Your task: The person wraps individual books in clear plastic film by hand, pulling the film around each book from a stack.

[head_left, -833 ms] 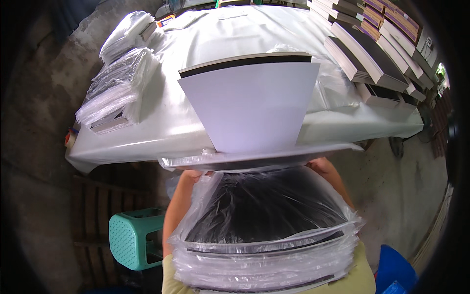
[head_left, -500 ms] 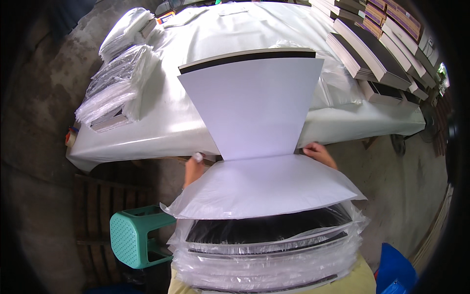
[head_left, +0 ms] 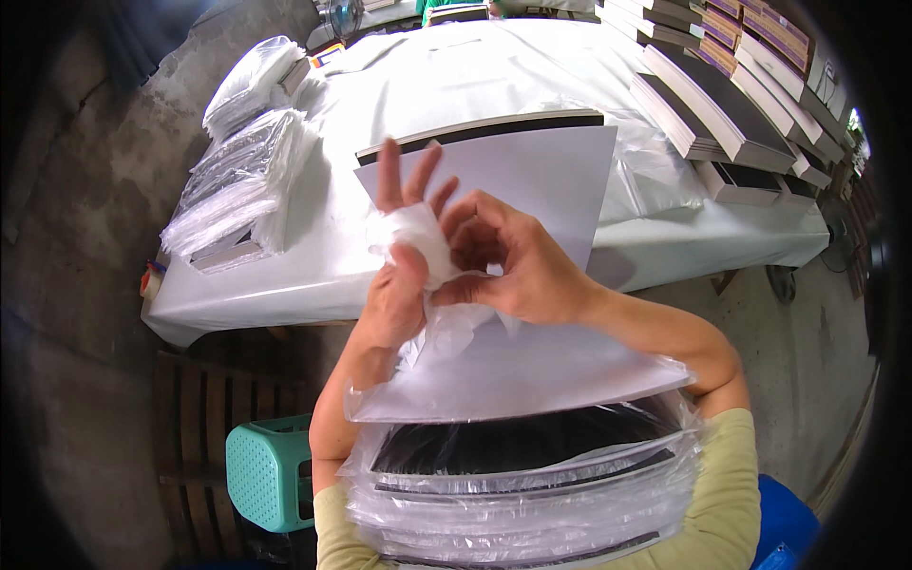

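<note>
My left hand (head_left: 388,302) is raised over the sheets, its fingers spread upward and its thumb across a crumpled white wad (head_left: 418,239). The wad is thin and blurred; whether it is cloth, tissue or plastic film I cannot tell. From the right, my right hand (head_left: 527,261) pinches the wad's edge between thumb and curled fingers. Beneath and behind both hands, a smooth white sheet (head_left: 560,180) lies on black-faced boards (head_left: 503,126) at the table's near edge. Closer to me is a stack of plastic-wrapped boards (head_left: 522,446), black under clear film.
Plastic-wrapped packs (head_left: 237,180) are piled on the white-covered table (head_left: 332,271) at left. Stacks of dark-topped boards (head_left: 727,104) stand at right. A green stool (head_left: 266,465) is at lower left, something blue (head_left: 784,522) at lower right. A person in green (head_left: 442,8) is at the far end.
Both hands have come up from beside the white sheet's near end and met above it. The right hand now grips the white wad, which seemed small in the left hand before.
</note>
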The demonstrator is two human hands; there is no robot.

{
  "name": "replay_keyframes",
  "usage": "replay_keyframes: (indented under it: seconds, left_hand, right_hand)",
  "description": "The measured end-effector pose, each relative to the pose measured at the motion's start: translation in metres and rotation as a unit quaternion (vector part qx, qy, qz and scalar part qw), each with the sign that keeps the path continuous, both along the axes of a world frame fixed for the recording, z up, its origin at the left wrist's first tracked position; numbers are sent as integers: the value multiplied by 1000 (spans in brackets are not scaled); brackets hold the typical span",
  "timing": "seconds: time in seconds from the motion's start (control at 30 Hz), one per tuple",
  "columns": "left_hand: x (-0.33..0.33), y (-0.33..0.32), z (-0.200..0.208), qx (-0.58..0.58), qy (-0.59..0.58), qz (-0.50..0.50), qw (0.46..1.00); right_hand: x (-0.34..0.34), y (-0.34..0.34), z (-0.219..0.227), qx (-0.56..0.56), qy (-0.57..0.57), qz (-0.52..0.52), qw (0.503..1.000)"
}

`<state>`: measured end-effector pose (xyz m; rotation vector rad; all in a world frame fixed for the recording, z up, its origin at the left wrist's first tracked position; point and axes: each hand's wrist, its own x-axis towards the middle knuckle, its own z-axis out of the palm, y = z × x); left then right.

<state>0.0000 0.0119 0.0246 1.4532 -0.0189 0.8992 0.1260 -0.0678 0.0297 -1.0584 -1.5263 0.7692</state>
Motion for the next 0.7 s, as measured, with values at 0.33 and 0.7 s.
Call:
replay_keyframes:
  seconds: [0.33, 0.7]
  left_hand:
    - [-9, -13, -25, -197, 186, -16, 962]
    - [-5, -22, -22, 151, 221, 145, 953]
  right_hand:
    - [22, -2, -19, -53, 218, -126, 966]
    - [20, 1, -17, 32, 225, -80, 971]
